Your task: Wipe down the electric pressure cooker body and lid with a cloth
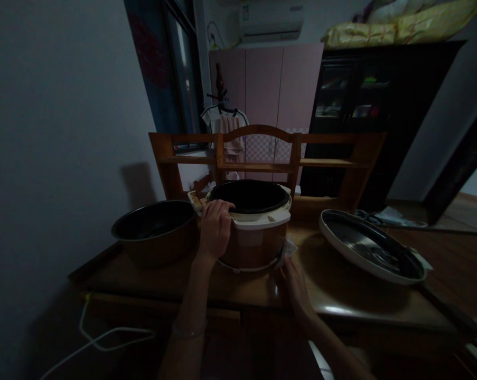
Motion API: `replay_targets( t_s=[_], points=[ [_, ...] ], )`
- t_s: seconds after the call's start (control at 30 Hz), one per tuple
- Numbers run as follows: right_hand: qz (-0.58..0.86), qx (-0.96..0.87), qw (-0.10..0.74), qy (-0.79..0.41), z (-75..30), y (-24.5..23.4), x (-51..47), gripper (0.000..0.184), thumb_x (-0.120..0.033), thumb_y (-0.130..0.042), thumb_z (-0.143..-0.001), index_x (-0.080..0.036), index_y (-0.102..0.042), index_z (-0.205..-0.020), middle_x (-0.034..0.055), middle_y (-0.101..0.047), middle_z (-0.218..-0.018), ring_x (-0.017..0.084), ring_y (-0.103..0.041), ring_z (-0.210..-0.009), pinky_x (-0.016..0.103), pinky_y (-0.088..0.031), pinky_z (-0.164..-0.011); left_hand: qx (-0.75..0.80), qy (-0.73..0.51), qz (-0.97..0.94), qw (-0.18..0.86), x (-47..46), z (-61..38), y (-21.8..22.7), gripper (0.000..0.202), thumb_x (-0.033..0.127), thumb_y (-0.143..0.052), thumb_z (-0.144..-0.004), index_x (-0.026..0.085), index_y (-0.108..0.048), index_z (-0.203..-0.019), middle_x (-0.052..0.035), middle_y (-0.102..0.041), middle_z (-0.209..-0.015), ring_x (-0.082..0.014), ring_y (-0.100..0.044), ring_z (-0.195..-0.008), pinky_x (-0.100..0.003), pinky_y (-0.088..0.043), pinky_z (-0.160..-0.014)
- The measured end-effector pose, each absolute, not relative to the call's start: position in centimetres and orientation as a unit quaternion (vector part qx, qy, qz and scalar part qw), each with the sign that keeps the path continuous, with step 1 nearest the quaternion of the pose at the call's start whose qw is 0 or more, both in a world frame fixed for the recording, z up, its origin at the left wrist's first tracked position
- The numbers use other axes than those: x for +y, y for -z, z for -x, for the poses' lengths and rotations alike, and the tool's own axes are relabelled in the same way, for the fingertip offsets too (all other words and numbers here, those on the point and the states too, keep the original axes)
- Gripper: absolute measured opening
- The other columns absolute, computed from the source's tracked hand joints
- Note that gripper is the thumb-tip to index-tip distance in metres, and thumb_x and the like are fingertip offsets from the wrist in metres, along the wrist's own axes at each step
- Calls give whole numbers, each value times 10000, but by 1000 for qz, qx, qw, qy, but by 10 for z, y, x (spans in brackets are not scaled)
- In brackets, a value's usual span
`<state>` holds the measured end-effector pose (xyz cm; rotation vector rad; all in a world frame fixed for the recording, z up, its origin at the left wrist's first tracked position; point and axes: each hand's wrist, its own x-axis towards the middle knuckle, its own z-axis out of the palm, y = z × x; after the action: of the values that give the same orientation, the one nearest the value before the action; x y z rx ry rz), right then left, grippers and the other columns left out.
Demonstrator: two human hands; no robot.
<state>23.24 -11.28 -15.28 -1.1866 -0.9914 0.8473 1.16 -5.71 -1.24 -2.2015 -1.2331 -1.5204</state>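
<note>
A lidless electric cooker (254, 243) stands at the middle of the desk, brown-sided with a pale rim and a dark, open inside. My left hand (215, 227) is closed over its front left rim, fingers bent across the edge. Low on the cooker's right side, my right hand (292, 277) presses a thin whitish wipe (288, 250) against the wall near the base. The fingers of that hand are partly hidden by dimness. To the left sits a round inner pot (159, 243), dark inside. At the right lies the cooker's lid (373, 248), tilted, its metal underside showing.
The wooden desk (321, 301) has a raised shelf (258, 167) along its back edge. A white cable (115, 331) hangs below the front left. A wall (72, 132) is close on the left. Pink wardrobe doors (264, 89) and a dark cabinet (349, 105) stand behind.
</note>
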Motion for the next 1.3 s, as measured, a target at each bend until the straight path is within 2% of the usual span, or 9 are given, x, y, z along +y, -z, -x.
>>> replay_targets(
  t_s=[0.17,0.43,0.57,0.77,0.97,1.07,1.13,1.23,1.3],
  points=[
    [526,-415,631,-392,-229,154,-118,642,-700,-582,-837,-187,-717,-1199,98,-686,-1295,332,-551,-1283,481,-384,-1112,-423,508,743,103,-56,-12,13,428,278,-170,-1024,231,-595,-1038,-57,-623,-1031,-229,-540,-1070,-419,-373,-1042],
    [456,-440,662,-399,-239,127,-124,572,-677,-532,-892,-189,-735,-1112,89,-752,-1090,307,-667,-1067,436,-528,-940,-424,509,742,99,-55,-12,13,422,279,-173,-1022,230,-592,-1033,-61,-626,-1035,-235,-537,-1076,-435,-370,-1048],
    [463,-438,687,-349,-241,99,-121,513,-612,-525,-924,-187,-710,-1145,78,-735,-1114,279,-650,-1050,394,-492,-943,-421,507,745,103,-55,-12,13,427,280,-171,-1022,224,-595,-1035,-66,-622,-1035,-233,-534,-1070,-437,-372,-1046],
    [485,-503,663,-267,-234,85,-108,444,-531,-497,-951,-167,-719,-1075,79,-730,-1059,262,-619,-1044,354,-441,-946,-427,507,742,103,-56,-12,13,425,290,-173,-1026,226,-594,-1033,-64,-624,-1041,-233,-530,-1076,-439,-366,-1051],
    [465,-582,634,-210,-221,94,-118,441,-437,-379,-1032,-203,-625,-1314,80,-699,-1205,264,-623,-1106,369,-477,-958,-428,507,741,105,-56,-12,14,417,289,-178,-1026,228,-590,-1031,-62,-625,-1038,-231,-532,-1074,-440,-359,-1060],
    [455,-644,600,-137,-219,104,-120,460,-365,-332,-1049,-250,-495,-1464,77,-608,-1391,277,-531,-1322,445,-440,-1085,-430,507,740,107,-56,-12,14,424,289,-169,-1027,228,-588,-1022,-62,-625,-1042,-232,-534,-1079,-437,-355,-1065],
    [439,-694,565,-78,-218,111,-120,501,-300,-316,-1050,-263,-370,-1547,66,-437,-1562,282,-370,-1466,507,-365,-1167,-430,507,739,108,-55,-12,14,428,289,-164,-1028,228,-587,-1019,-60,-624,-1039,-231,-536,-1079,-434,-353,-1065],
    [408,-762,503,7,-214,117,-119,599,-191,-319,-1033,-273,-184,-1610,39,-192,-1673,294,-161,-1541,574,-301,-1207,-429,507,739,111,-55,-13,14,424,288,-166,-1027,231,-587,-1023,-58,-622,-1032,-230,-536,-1076,-432,-351,-1065],
    [398,-783,475,46,-210,118,-120,664,-121,-317,-1011,-270,-97,-1620,36,-137,-1683,303,-111,-1547,599,-307,-1203,-429,507,739,113,-55,-13,14,422,287,-167,-1026,232,-586,-1024,-59,-622,-1032,-231,-535,-1075,-431,-347,-1068]
  ],
)
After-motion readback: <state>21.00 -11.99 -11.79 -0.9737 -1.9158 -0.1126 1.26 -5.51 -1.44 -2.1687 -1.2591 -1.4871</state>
